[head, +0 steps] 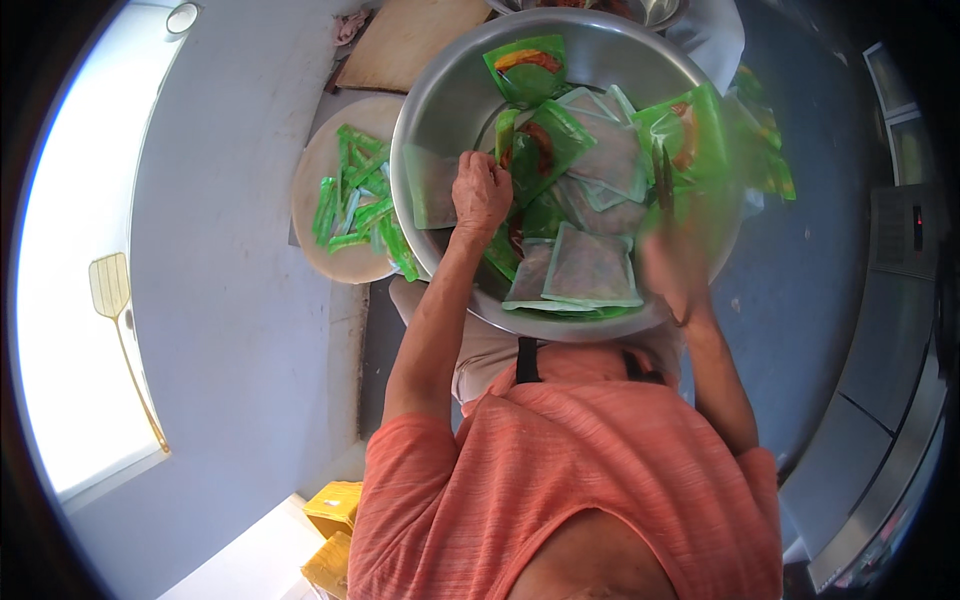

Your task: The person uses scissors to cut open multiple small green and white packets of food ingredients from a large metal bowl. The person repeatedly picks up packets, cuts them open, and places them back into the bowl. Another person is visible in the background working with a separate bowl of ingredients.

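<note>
A large steel basin point(427, 82) holds several green printed plastic packets point(544, 154) and several flat clear packets with pale green edges point(592, 262), filled with something brownish. My left hand point(480, 191) is inside the basin at the left, its fingers pinched on the edge of a narrow green packet point(505, 135). Blurred by motion, my right hand point(671, 259) is over the basin's right side, closed on dark scissors point(664, 176) whose blades point away from me. A green packet point(686, 131) lies behind the blades. Exactly what the blades touch cannot be told.
Left of the basin, a round board point(311, 255) bears several cut green strips point(367, 169). Beyond stand a rectangular board point(412, 37) and part of another metal bowl point(664, 15). More green packets point(761, 135) are at the right. Yellow boxes point(334, 506) stand low at the left.
</note>
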Demonstrator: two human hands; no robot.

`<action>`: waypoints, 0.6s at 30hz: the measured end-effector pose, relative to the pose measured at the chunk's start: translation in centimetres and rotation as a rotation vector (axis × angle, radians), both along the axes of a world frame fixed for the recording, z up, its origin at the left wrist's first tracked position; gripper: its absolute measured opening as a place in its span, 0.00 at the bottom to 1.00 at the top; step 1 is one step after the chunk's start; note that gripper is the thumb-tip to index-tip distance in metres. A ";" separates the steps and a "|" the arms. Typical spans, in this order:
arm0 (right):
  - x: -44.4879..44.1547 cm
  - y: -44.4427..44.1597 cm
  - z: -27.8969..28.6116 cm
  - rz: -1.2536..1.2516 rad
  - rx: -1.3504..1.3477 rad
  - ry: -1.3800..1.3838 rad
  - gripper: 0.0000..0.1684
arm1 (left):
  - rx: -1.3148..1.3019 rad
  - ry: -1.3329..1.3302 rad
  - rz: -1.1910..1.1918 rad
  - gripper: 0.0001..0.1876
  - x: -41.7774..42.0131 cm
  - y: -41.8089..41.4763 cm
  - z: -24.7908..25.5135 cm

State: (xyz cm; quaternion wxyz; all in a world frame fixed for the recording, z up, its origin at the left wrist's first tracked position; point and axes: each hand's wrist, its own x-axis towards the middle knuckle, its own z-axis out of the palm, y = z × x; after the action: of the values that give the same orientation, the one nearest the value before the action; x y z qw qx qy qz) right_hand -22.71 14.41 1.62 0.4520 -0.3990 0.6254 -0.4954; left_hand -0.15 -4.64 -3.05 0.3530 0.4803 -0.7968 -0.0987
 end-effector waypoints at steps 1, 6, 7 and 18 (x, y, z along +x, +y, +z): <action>0.2 -0.1 0.0 0.009 -0.003 0.008 0.10 | 0.007 0.027 0.002 0.06 0.4 0.0 0.0; 2.0 -0.8 2.0 -0.050 0.132 -0.202 0.10 | -0.064 0.115 -0.031 0.06 1.4 0.2 0.0; 2.2 -1.0 1.9 -0.036 0.127 -0.177 0.10 | -0.050 0.148 -0.053 0.06 1.4 0.3 0.2; 0.0 -9.1 6.6 0.078 -0.438 0.577 0.14 | 0.237 0.302 -0.550 0.05 1.3 3.1 9.2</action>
State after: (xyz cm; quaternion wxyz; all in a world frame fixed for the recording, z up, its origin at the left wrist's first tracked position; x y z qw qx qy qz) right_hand -22.72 5.27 8.25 0.1792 -0.6332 0.5905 -0.4671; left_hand 1.15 -1.56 6.19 0.3687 0.2649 -0.8183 -0.3524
